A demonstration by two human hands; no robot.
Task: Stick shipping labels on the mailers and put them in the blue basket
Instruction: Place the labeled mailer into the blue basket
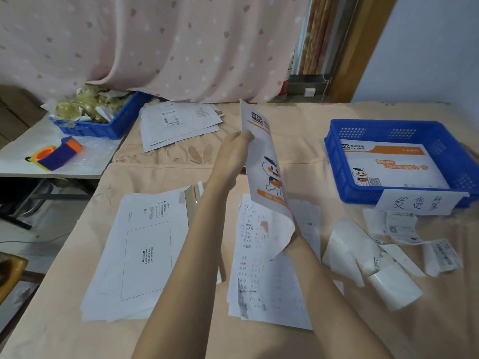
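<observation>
I hold a white and orange mailer point(264, 161) nearly on edge above the middle of the table. My left hand point(234, 149) grips its far upper edge. My right hand point(294, 242) pinches its near lower corner, mostly hidden behind the curled paper. The blue basket point(334, 161) stands to the right with one printed mailer point(394, 164) lying flat inside and a handwritten paper sign on its front. A stack of blank mailers point(137, 257) lies face down at the near left. Loose shipping labels point(396, 226) and a label roll point(394, 286) lie at the near right.
Handwritten lists point(256, 268) lie under the held mailer. More mailers point(176, 123) are piled at the far middle. A second blue bin point(116, 120) full of packets and a purple-orange tape dispenser point(59, 154) sit on a side table at the left. A curtain hangs behind.
</observation>
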